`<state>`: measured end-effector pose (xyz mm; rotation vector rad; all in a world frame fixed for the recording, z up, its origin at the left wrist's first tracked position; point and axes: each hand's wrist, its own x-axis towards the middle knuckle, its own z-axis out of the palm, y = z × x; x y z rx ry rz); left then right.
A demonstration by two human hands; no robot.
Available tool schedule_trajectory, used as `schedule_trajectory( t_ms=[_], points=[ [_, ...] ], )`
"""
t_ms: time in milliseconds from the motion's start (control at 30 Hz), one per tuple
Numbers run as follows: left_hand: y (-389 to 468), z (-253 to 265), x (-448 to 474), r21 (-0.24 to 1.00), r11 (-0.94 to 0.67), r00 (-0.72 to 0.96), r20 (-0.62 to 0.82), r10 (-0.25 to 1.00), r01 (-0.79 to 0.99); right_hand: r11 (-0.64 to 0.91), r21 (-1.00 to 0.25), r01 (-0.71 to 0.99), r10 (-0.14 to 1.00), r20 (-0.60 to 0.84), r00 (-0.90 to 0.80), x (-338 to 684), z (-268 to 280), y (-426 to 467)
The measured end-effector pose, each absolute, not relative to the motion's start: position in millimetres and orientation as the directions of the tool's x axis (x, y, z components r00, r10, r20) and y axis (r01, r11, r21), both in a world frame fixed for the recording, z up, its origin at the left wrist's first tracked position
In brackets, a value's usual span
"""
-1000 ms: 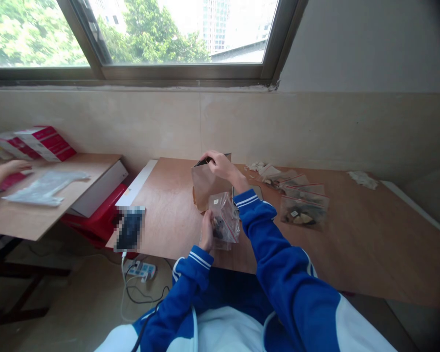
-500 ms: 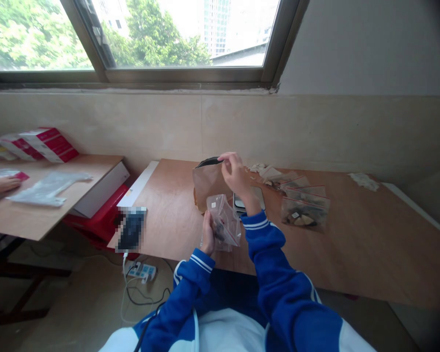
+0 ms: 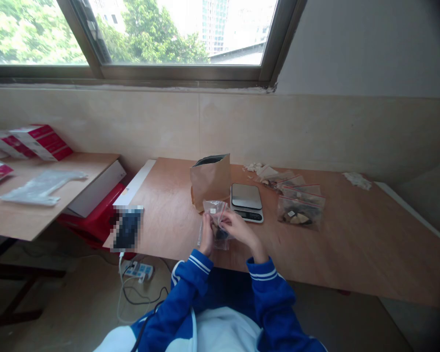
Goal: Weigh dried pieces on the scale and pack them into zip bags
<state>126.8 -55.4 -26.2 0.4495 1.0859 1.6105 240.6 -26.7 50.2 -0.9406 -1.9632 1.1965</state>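
Note:
My left hand (image 3: 206, 235) is closed around the left side of a clear zip-lock bag (image 3: 213, 208) with a small white label and some dark and light pieces inside. My right hand (image 3: 238, 228) is at the bag's opening, fingers bent together in a pinch; whatever they hold is hidden. Just behind the bag stands a brown paper bag (image 3: 210, 180), its dark mouth open at the top. To its right lies a small kitchen scale (image 3: 246, 197) with a bare metal plate.
Filled zip-lock bags (image 3: 300, 213) lie in an overlapping row on the right of the table (image 3: 352, 234). Whitish scraps (image 3: 357, 180) are near the wall. A blurred-out phone (image 3: 128, 229) with a cable is at the left edge. A neighbouring table (image 3: 18, 220) holds red-white boxes (image 3: 46, 142).
My right hand has left the paper bag's mouth and come down to the zip-lock bag, uncovering the scale. A co-worker's hand at the far left is no longer clearly visible.

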Motion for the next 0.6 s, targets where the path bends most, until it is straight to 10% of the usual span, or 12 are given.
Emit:
schedule_trajectory(
  t_ms=[600],
  points=[
    [-72.8,-11.8,104.7,0.987,0.011,-0.528,-0.096,0.844,-0.162,0.148,-0.979,0.143,0.789,0.030,-0.613,241.2,-9.7,-3.1]
  ],
)
